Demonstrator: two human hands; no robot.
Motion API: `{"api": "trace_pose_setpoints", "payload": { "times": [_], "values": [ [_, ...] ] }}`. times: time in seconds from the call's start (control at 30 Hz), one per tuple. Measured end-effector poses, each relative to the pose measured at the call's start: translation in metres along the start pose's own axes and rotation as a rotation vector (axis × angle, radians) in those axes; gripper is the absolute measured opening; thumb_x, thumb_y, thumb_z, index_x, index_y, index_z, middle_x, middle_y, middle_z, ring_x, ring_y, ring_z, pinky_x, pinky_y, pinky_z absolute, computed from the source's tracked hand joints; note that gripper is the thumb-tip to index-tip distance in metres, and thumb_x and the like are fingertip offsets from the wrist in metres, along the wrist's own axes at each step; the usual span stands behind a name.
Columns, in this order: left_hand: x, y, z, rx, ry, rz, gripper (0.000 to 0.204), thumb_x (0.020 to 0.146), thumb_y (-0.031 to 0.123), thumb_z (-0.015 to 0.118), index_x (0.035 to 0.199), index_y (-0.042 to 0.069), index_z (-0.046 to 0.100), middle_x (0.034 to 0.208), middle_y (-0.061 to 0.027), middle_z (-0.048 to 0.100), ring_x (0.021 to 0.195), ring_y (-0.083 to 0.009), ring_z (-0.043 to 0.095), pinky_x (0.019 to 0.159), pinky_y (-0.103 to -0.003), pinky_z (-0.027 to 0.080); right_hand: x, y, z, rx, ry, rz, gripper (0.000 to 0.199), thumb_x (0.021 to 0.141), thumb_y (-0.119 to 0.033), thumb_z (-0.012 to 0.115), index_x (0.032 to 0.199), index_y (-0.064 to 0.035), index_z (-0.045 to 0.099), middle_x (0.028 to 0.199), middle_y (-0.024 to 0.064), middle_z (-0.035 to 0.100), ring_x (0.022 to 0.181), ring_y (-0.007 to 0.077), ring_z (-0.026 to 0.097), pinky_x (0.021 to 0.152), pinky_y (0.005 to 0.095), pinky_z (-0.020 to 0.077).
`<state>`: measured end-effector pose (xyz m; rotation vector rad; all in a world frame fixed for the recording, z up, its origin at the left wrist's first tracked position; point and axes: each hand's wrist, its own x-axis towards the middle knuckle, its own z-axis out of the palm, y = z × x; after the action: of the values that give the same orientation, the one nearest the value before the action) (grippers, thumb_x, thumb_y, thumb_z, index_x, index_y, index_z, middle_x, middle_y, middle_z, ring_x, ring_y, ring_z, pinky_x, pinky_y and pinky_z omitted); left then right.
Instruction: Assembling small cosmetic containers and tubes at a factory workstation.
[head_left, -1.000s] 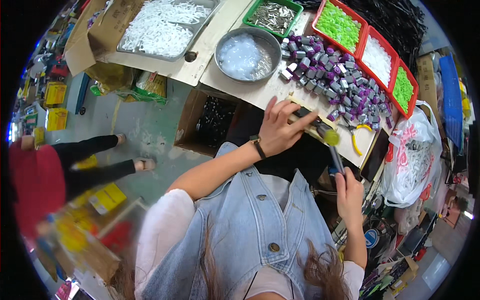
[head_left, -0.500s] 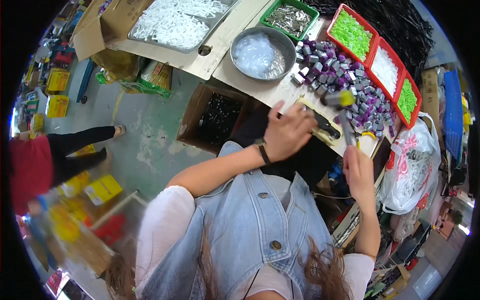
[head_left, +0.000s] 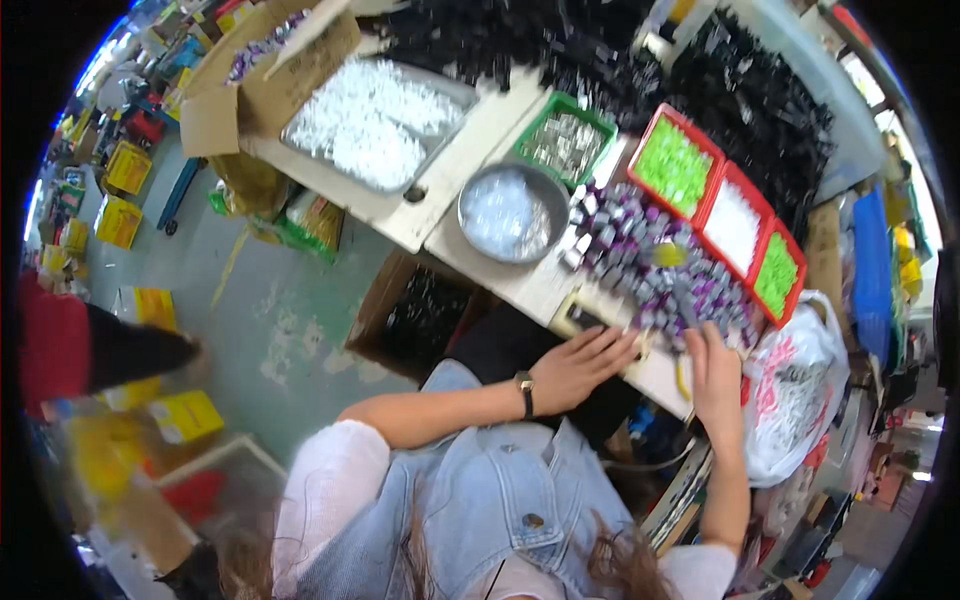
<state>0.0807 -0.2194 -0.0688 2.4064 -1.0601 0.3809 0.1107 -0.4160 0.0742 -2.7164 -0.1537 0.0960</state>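
Note:
My left hand (head_left: 582, 366) lies flat with fingers spread on the near edge of the pale workbench (head_left: 520, 285), a watch on its wrist. My right hand (head_left: 712, 372) is closed round a dark tool (head_left: 684, 300) whose yellow-green tip (head_left: 666, 255) points up into a heap of small purple and silver parts (head_left: 630, 250). The picture is blurred, so the tool's kind is unclear. A denim vest and white sleeves fill the lower middle.
A round metal bowl (head_left: 512, 212), a green basket (head_left: 570, 142) and three red baskets (head_left: 735, 222) sit beyond the heap. A metal tray of white parts (head_left: 370, 120) is at left. A cardboard box (head_left: 420, 315) stands under the bench, a white bag (head_left: 792, 395) at right.
The view has swung nearer to the bench. My left hand has flattened onto the bench edge, and my right hand has risen with the tool to the purple heap.

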Motion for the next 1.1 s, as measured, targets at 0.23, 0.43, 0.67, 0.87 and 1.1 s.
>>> {"api": "trace_pose_setpoints", "payload": {
  "times": [0.23, 0.43, 0.67, 0.87, 1.1],
  "values": [
    [0.025, -0.004, -0.008, -0.056, -0.034, 0.013, 0.053, 0.078, 0.021, 0.064, 0.13, 0.02, 0.051, 0.126, -0.0134, 0.049, 0.11, -0.0276, 0.048, 0.093, -0.039, 0.033, 0.09, 0.128, 0.018, -0.417, 0.484, 0.159, 0.03, 0.097, -0.022, 0.047, 0.121, -0.0034, 0.05, 0.1, 0.0273, 0.059, 0.082, 0.0455, 0.061, 0.068, 0.0511, 0.0475],
    [0.044, -0.008, 0.004, -0.158, -0.09, 0.098, 0.037, 0.087, 0.029, 0.061, 0.12, 0.016, 0.053, 0.124, -0.0177, 0.048, 0.12, -0.0346, 0.045, 0.101, -0.051, 0.032, 0.086, 0.122, 0.021, -0.541, 0.622, -0.08, 0.038, 0.085, -0.013, 0.061, 0.122, -0.0024, 0.056, 0.108, 0.0199, 0.053, 0.099, 0.0364, 0.051, 0.087, 0.0436, 0.0421],
    [0.043, -0.007, 0.003, -0.212, 0.019, 0.079, 0.032, 0.089, 0.032, 0.059, 0.116, 0.015, 0.055, 0.128, -0.0163, 0.048, 0.123, -0.0346, 0.043, 0.103, -0.05, 0.031, -0.016, 0.077, 0.062, -0.32, 0.189, 0.045, 0.067, 0.077, -0.02, 0.07, 0.132, 0.0035, 0.041, 0.109, 0.0263, 0.053, 0.101, 0.0414, 0.052, 0.086, 0.0481, 0.0417],
    [0.05, -0.012, -0.031, -0.535, 0.026, -0.095, 0.023, 0.091, 0.028, 0.058, 0.109, 0.014, 0.058, 0.098, -0.0075, 0.058, 0.093, -0.0263, 0.056, 0.085, -0.04, 0.041, -0.012, 0.105, 0.102, -0.389, 0.253, 0.021, 0.051, 0.083, -0.024, 0.063, 0.127, -0.0012, 0.05, 0.112, 0.0225, 0.057, 0.1, 0.0344, 0.053, 0.092, 0.05, 0.0379],
    [0.05, -0.013, -0.047, -0.895, 0.526, -0.138, 0.024, 0.097, 0.029, 0.05, 0.098, 0.006, 0.056, 0.085, -0.0093, 0.058, 0.081, -0.0278, 0.056, 0.076, -0.037, 0.043, 0.023, 0.062, 0.072, -0.301, 0.326, -0.139, 0.048, 0.084, -0.021, 0.062, 0.126, 0.0004, 0.051, 0.11, 0.0209, 0.058, 0.099, 0.0326, 0.054, 0.092, 0.0481, 0.039]
  ]
}}
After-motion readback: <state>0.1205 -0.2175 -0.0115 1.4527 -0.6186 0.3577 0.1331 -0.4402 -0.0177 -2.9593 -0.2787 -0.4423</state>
